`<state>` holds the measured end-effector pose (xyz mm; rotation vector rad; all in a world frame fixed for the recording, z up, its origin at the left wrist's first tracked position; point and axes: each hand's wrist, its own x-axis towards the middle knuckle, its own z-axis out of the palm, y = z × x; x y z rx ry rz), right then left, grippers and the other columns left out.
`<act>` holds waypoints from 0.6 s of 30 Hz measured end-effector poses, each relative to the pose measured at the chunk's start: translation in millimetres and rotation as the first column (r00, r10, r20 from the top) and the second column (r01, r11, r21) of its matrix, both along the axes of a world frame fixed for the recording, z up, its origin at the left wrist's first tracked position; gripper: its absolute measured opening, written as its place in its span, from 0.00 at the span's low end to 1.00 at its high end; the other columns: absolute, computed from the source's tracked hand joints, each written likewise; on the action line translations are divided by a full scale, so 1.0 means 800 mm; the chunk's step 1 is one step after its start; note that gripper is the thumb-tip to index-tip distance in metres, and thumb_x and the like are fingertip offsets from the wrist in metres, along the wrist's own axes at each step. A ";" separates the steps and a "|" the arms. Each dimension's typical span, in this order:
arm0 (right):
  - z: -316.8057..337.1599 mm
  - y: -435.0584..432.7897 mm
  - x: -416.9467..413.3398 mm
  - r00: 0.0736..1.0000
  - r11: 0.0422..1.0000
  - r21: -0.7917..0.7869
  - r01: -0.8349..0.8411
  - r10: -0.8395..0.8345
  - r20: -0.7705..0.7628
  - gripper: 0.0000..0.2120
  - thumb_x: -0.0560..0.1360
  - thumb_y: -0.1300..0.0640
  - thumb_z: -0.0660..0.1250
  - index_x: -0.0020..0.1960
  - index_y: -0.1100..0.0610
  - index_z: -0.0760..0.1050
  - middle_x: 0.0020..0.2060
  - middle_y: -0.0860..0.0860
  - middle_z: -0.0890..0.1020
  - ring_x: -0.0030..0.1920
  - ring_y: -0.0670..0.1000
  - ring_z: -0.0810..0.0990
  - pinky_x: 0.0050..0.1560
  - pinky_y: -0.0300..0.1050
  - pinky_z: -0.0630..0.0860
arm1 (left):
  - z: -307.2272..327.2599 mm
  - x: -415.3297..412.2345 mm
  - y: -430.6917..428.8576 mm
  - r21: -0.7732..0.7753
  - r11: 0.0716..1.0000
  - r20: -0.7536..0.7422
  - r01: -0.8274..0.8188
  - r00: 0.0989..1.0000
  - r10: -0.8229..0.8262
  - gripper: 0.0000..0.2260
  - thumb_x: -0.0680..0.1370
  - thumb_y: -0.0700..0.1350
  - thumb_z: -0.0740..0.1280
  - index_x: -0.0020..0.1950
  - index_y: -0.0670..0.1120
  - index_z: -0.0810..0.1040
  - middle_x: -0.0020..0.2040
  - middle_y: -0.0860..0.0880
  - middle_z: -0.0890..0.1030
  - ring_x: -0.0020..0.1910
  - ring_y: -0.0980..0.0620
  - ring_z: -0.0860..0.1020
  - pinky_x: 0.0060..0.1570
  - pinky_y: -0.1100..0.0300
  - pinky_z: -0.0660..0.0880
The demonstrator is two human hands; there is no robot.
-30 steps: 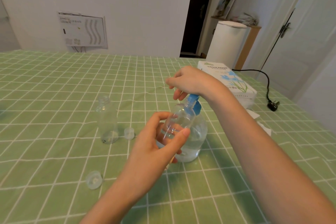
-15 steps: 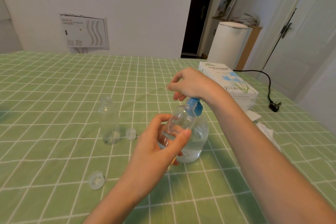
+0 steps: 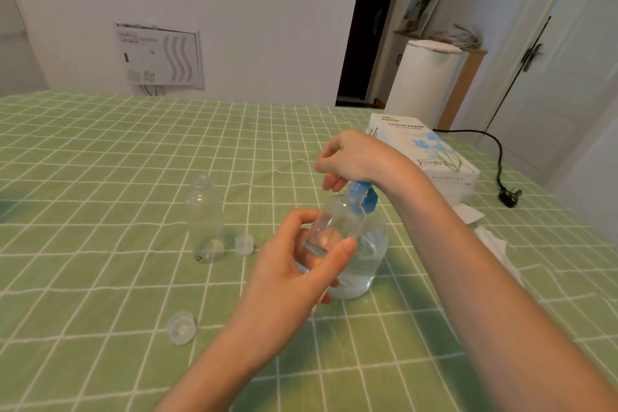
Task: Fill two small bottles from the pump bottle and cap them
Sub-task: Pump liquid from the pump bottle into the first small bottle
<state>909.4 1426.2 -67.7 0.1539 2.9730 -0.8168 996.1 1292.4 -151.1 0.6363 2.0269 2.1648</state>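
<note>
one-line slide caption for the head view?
Left hand holds small bottle at blue pump; right hand presses it; second bottle waits uncapped.

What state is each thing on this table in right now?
Held bottle: uncapped, tilted under the pump spout, little liquid inside.
Pump bottle: upright, partly full.
Left hand: gripping the held bottle.
Right hand: on the blue pump head.
Second bottle: upright, open, apparently empty.
Two caps: lying loose on the cloth.
Tissue pack: lying flat.
</note>
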 end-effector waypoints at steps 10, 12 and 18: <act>0.005 0.002 -0.001 0.997 1.000 -0.021 -0.005 0.003 -0.080 0.05 0.77 0.56 0.64 0.51 0.54 0.77 0.35 0.48 0.83 0.43 0.50 0.83 0.33 0.38 0.71 | 0.002 0.001 -0.001 -0.002 1.000 -0.016 0.018 1.000 -0.018 0.12 0.65 0.57 0.68 0.47 0.59 0.75 0.36 0.59 0.80 0.32 0.59 0.76 0.29 0.68 0.74; 0.008 0.002 -0.002 0.995 1.000 -0.006 -0.005 0.004 -0.097 0.05 0.77 0.56 0.64 0.51 0.55 0.77 0.34 0.49 0.83 0.41 0.49 0.82 0.34 0.39 0.72 | 0.004 0.001 -0.002 -0.003 1.000 -0.019 0.017 1.000 -0.017 0.14 0.65 0.57 0.67 0.49 0.57 0.75 0.35 0.60 0.80 0.31 0.61 0.76 0.28 0.70 0.73; 0.007 0.000 -0.002 0.998 1.000 -0.003 -0.007 0.007 -0.055 0.06 0.77 0.57 0.65 0.52 0.56 0.77 0.35 0.48 0.83 0.45 0.50 0.83 0.43 0.39 0.75 | 0.004 0.001 0.000 -0.014 1.000 -0.032 0.007 0.999 -0.008 0.15 0.66 0.57 0.67 0.51 0.56 0.74 0.37 0.60 0.80 0.33 0.60 0.77 0.29 0.69 0.74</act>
